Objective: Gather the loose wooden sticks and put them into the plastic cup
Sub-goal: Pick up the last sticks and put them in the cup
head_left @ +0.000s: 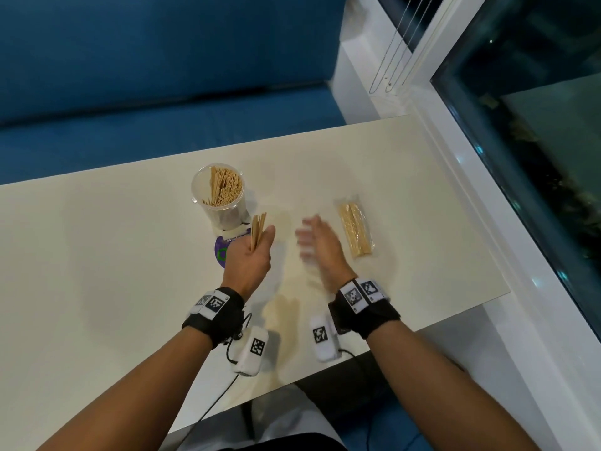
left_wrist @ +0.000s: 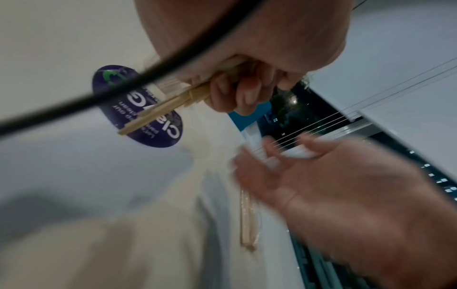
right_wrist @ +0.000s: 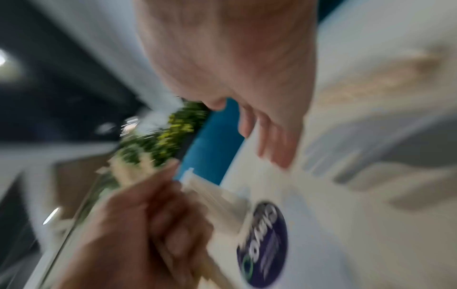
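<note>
A clear plastic cup (head_left: 217,190) packed with wooden sticks stands on the cream table (head_left: 97,255), left of centre. Just below and right of the cup, my left hand (head_left: 257,252) grips a small bundle of wooden sticks (head_left: 258,231); the left wrist view shows the same bundle (left_wrist: 158,109) with my fingers (left_wrist: 237,91) curled round it. My right hand (head_left: 312,242) hovers blurred to the right, fingers spread and holding nothing; its fingers (right_wrist: 274,140) look straight in the right wrist view. More sticks sit in a clear wrapper (head_left: 355,234) right of that hand.
A round purple sticker (head_left: 222,252) lies on the table under my left hand. A blue sofa (head_left: 162,76) lies beyond the table's far edge. A white window frame (head_left: 487,206) and dark glass border the right side. Thin blind cords (head_left: 390,60) hang at the corner.
</note>
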A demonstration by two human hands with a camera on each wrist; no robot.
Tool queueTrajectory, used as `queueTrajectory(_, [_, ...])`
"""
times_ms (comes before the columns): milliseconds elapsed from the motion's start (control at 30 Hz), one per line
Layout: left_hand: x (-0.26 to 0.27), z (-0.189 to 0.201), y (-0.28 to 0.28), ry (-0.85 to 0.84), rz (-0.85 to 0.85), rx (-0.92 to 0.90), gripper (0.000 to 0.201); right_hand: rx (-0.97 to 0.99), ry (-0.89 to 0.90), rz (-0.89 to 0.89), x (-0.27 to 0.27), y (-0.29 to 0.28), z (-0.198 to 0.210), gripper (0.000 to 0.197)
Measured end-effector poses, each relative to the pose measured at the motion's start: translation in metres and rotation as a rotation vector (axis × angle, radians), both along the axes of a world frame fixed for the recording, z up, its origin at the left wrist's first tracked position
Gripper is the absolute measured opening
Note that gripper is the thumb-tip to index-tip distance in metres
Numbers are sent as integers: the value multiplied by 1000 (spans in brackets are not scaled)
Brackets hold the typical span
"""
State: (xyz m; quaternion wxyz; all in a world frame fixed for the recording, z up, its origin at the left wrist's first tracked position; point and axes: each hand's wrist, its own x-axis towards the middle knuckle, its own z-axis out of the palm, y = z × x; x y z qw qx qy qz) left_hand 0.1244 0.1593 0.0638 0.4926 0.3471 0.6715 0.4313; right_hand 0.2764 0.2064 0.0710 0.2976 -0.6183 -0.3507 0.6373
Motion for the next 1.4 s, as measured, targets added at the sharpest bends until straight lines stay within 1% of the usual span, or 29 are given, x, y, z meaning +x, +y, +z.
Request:
queueTrajectory(67, [3,19,1,-3,62,115,52,-488,330,45,-3,-21,-10,76])
queueTrajectory(100, [6,27,1,10,84,165,51,-624,502,61,-6,-30,-11,85])
queueTrajectory(133, [9,33,1,15,106,206,51,-681,642,56,-10,-37,-11,90])
queueTrajectory(167, [12,37,0,14,127,235,51,-687,736,23,-13,-41,-10,91])
queueTrajectory(233, [14,42,-2,6,146,291,52,-649,833,-42,-18,-42,-5,86])
queueTrajectory(333, [12,43,-6,-22,150,333,54,-585,849,-13,-23,-40,6,73])
queueTrajectory(433, [10,42,-7,-28,170,307,58,-568,836,-27,-26,-42,10,67])
queueTrajectory(500, [5,38,-7,-34,179,278,63,-583,765,-18,-28,-42,12,71])
queueTrajectory(533, [2,35,-8,-42,176,263,65,-557,657,39,-32,-42,17,73])
queueTrajectory(567, [-1,32,-8,-57,163,245,67,-472,486,127,-37,-40,23,72])
queueTrajectory(600, [-5,30,-10,-70,139,223,69,-329,280,210,-41,-39,32,67])
queueTrajectory(633, [-10,27,-11,-72,110,208,71,-128,76,247,-45,-35,41,57])
queueTrajectory(667, [-15,25,-13,-56,70,199,71,95,-62,270,-46,-31,53,49])
queueTrajectory(700, [-20,25,-14,-31,26,189,64,290,-115,329,-49,-26,68,46])
queueTrajectory(733, [-25,25,-15,-3,-20,174,49,437,-141,441,-50,-20,81,47])
queueTrajectory(767, [-30,25,-16,18,-66,163,32,537,-195,598,-52,-15,90,48])
queueTrajectory(800, [-37,27,-17,38,-100,153,20,618,-297,764,-57,-12,98,43])
queueTrajectory(833, [-42,29,-18,63,-119,140,17,700,-419,881,-63,-10,103,32])
queueTrajectory(867, [-49,32,-18,86,-126,131,17,763,-499,934,-71,-9,105,21])
queueTrajectory(900, [-54,34,-18,102,-128,128,20,797,-519,945,-77,-9,106,15])
queueTrajectory(1000, [-73,42,-16,123,-130,134,38,820,-541,942,-98,-9,115,17])
queueTrajectory(1200, [-110,53,-11,113,-194,132,45,759,-696,1073,-134,-1,139,21])
queueTrajectory(1267, [-118,61,-6,133,-203,149,48,722,-726,1049,-143,4,146,21])
queueTrajectory(1333, [-126,67,2,159,-205,190,45,717,-715,942,-149,14,152,18])
queueTrajectory(1367, [-130,70,7,170,-204,228,38,725,-708,889,-152,20,155,17])
queueTrajectory(1400, [-134,73,12,173,-203,259,27,724,-703,845,-153,26,158,16])
